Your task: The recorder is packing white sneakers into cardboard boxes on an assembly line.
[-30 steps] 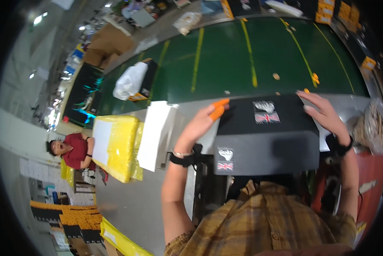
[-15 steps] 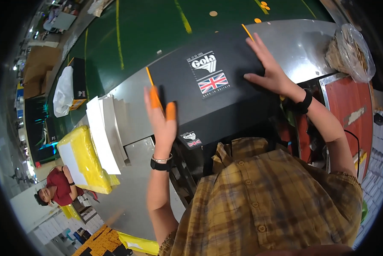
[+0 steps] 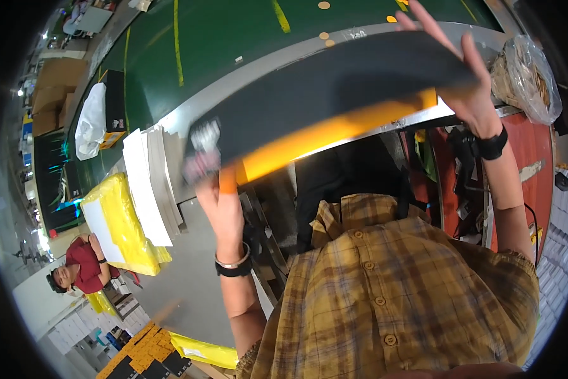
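Yellow-wrapped package [image 3: 127, 221] beside stacked white sheets [image 3: 146, 189]; green surface [image 3: 230, 35] beyond; clear plastic bag [image 3: 549, 98], far right.

The grey surface [image 3: 195, 284] carries a white stack [image 3: 143, 189] beside a yellow package [image 3: 131, 230]. On the green belt [image 3: 233, 31] beyond lie a black box [image 3: 114, 101] and a few orange discs [image 3: 391, 19].

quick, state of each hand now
Left hand: touching a long black-and-orange box; grip cannot be told, fingers partly hidden.
Right hand: open, at the box's right end.
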Motion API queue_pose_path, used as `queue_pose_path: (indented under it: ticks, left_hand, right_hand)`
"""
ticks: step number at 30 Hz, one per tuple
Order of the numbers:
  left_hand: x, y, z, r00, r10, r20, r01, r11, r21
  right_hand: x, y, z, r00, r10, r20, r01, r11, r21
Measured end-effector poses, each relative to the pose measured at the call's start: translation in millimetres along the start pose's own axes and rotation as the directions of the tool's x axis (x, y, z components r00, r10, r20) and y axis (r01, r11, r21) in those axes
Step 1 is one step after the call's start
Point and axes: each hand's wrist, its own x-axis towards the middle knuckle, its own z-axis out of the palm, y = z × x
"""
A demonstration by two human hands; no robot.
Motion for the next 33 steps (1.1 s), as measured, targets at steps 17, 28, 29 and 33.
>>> queue_pose_path:
  ticks: [17,28,29,33]
  left_hand:
    - [111,128,25,0.985,0.106,0.139,-0.171,0.744,0.646]
    - [102,72,-6,0.998,0.064,0.012,-0.060,0.852,0.520]
    - [97,73,-6,0.997,0.066,-0.032,-0.044,0.885,0.463]
    - [81,89,3,0.981,0.181,-0.066,-0.080,0.695,0.715]
  right_hand:
    - [14,-9,34,0.932,-0.118,-0.342,0.026,0.965,-0.262]
    - [11,13,36,0.929,-0.260,-0.263,0.168,0.931,-0.325]
    - [10,18,33,0.917,-0.324,-0.233,0.221,0.898,-0.380]
    - [11,24,27,0.904,-0.366,-0.222,0.247,0.868,-0.430]
